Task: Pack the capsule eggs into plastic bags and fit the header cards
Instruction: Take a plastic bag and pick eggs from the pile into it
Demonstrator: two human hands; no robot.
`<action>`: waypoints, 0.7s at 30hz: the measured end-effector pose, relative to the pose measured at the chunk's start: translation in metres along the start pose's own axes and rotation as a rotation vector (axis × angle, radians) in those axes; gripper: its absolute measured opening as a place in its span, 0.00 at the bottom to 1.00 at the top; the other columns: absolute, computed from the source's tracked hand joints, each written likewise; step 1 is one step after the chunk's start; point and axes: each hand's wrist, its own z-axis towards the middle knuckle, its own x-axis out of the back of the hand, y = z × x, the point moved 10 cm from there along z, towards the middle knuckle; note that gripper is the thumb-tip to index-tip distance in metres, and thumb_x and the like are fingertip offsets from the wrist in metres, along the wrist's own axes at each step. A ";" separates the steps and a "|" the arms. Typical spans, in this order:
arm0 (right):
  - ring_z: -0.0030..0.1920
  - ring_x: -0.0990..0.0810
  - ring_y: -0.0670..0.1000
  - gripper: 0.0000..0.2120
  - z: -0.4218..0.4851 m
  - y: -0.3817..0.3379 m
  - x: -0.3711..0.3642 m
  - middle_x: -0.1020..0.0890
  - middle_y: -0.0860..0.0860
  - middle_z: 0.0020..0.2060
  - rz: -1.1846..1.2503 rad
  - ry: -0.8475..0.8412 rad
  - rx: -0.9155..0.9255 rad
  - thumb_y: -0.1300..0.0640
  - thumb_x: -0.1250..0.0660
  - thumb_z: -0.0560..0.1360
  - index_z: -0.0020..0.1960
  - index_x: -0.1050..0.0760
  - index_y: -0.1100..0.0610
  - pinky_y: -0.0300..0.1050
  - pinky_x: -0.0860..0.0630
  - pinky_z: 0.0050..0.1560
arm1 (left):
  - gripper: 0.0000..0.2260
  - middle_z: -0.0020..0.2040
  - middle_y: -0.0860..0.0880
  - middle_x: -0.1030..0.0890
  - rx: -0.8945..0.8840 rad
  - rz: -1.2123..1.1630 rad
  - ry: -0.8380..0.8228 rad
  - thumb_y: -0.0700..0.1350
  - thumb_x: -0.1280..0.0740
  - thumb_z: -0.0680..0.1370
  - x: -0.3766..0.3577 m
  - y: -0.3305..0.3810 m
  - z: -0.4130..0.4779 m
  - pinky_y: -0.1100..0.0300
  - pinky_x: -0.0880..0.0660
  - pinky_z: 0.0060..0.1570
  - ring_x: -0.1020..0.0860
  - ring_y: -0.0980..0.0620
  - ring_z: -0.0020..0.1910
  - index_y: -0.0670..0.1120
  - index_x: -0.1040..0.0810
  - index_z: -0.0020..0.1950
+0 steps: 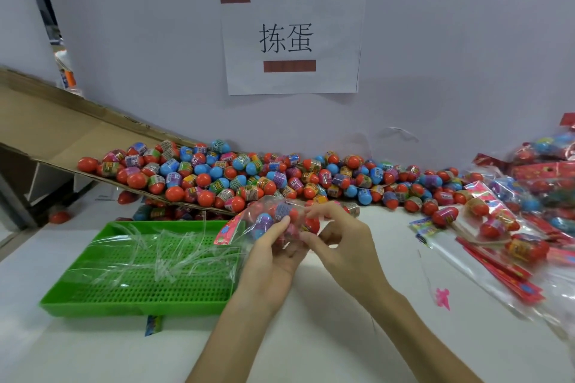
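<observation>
Only the head cam on this one, so here's what I had from my end. Both hands were up over the white surface point(311, 345), meeting in the middle of the shot on one plastic bag point(267, 211). The left grip point(273, 249) was curled round the bag from underneath, fingers wrapped over the capsules inside. The right grip point(339, 236) pinched the bag's right end between thumb and fingertips, right by a red egg. I could make out blue, purple and red eggs in there, though I couldn't get a count. A pink-red header card point(228, 232) sat on the bag's left end, hanging over the far right corner of the green tray point(140, 292).

The tray lay flat to the left with a tangle of clear strips point(155, 253) in it. Behind the hands, a big heap of loose capsule eggs point(280, 177) ran along the wall, spilling off a tilted cardboard ramp point(62, 130) on the left, with a few tucked under it. A paper sign point(292, 37) was stuck on the wall above. Off to the right were filled bags point(529, 190) piled up, plus a stack of red cards point(501, 270) on clear plastic and a small pink scrap point(443, 298) on the surface.
</observation>
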 end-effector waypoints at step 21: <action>0.69 0.26 0.42 0.24 -0.005 -0.022 0.009 0.22 0.42 0.65 -0.009 0.110 0.074 0.66 0.32 0.76 0.70 0.25 0.51 0.33 0.31 0.68 | 0.11 0.57 0.38 0.14 0.022 -0.098 -0.067 0.40 0.31 0.76 -0.002 -0.001 0.004 0.54 0.16 0.50 0.14 0.44 0.56 0.37 0.13 0.54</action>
